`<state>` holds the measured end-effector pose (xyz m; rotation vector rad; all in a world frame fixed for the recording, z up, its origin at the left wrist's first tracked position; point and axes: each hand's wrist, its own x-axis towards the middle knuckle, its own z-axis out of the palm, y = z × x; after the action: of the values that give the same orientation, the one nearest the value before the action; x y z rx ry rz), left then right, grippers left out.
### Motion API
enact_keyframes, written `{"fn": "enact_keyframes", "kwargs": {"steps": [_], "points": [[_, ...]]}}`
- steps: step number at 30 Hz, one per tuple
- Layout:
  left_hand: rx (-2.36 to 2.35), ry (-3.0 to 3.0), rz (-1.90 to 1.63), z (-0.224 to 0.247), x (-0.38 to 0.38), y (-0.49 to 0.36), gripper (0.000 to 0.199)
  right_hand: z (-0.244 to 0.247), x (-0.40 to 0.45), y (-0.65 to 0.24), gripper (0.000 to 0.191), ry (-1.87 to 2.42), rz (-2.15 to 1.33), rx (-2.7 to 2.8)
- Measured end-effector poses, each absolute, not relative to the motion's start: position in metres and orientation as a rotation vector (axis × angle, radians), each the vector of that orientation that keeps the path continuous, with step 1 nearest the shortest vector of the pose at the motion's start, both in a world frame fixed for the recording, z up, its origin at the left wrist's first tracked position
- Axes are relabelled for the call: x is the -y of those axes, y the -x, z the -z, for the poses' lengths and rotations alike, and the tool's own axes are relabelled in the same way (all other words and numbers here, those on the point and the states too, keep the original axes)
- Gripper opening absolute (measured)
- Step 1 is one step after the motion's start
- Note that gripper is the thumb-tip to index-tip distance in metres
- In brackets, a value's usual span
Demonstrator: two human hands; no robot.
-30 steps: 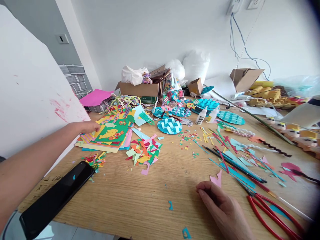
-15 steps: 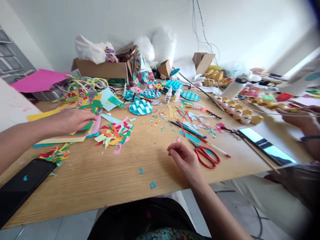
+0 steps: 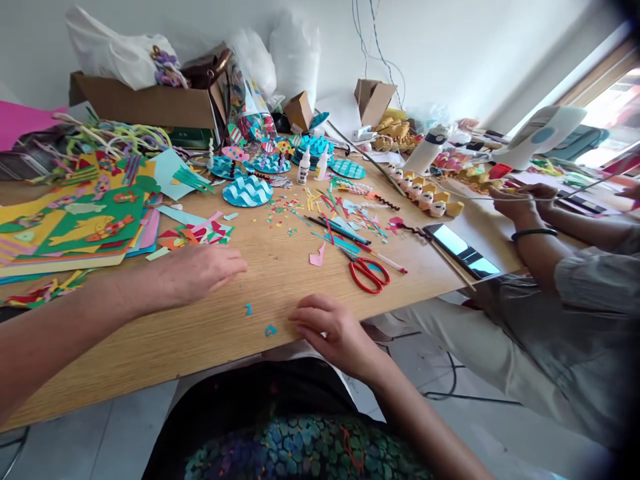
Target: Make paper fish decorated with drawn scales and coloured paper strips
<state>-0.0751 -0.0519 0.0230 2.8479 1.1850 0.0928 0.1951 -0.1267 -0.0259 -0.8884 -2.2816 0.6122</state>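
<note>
My left hand (image 3: 193, 272) is over the table just in front of the pile of colored paper scraps (image 3: 200, 230). Its fingers stretch to the right, and nothing shows in them. By the table's front edge, my right hand (image 3: 337, 333) has loosely bent fingers with a gap at the thumb; it appears to hold nothing. Two small blue paper scraps, one (image 3: 271, 330) beside my right fingertips and another (image 3: 249, 309) farther left, lie between the hands. Red-handled scissors (image 3: 369, 275) rest beyond my right hand, near a pink paper scrap (image 3: 317, 255).
Stacked colored paper with fish cutouts (image 3: 75, 223) lies left. Blue wavy-patterned discs (image 3: 247, 191) and glue bottles (image 3: 303, 167) stand farther back. Pens (image 3: 340, 230), a phone (image 3: 463, 250) and an egg-carton strip (image 3: 425, 197) are right. Another person's hands (image 3: 520, 203) hold a thin strand there.
My left hand has moved off the paper stack, rightward and toward me. My right hand has drawn nearer the table edge, its fingers less curled. The view has turned right.
</note>
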Motion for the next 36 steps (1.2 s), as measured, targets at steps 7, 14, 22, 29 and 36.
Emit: {"fn": "enact_keyframes", "kwargs": {"steps": [7, 14, 22, 29, 36], "points": [[-1.315, -2.724, -0.279, -0.035, 0.043, 0.063, 0.033, 0.028, 0.121, -0.172, 0.023, 0.873, -0.556, 2.572], [-1.586, -2.052, -1.089, -0.035, 0.048, 0.089, 0.024, 0.024, 0.116, -0.155, 0.017, 0.924, -0.439, 2.723], [-1.514, -1.720, -1.330, -0.019, 0.054, 0.109, 0.018, 0.019, 0.096, -0.149, 0.012, 1.010, -0.619, 2.561], [-1.552, -1.727, -1.352, 0.000, 0.059, 0.100, 0.020, 0.007, 0.062, -0.120, 0.016, 1.080, -0.752, 2.592], [-1.602, -1.874, -1.237, 0.013, 0.065, 0.097, 0.025, 0.010, 0.054, -0.110, 0.021, 1.012, -0.770, 2.730]]}}
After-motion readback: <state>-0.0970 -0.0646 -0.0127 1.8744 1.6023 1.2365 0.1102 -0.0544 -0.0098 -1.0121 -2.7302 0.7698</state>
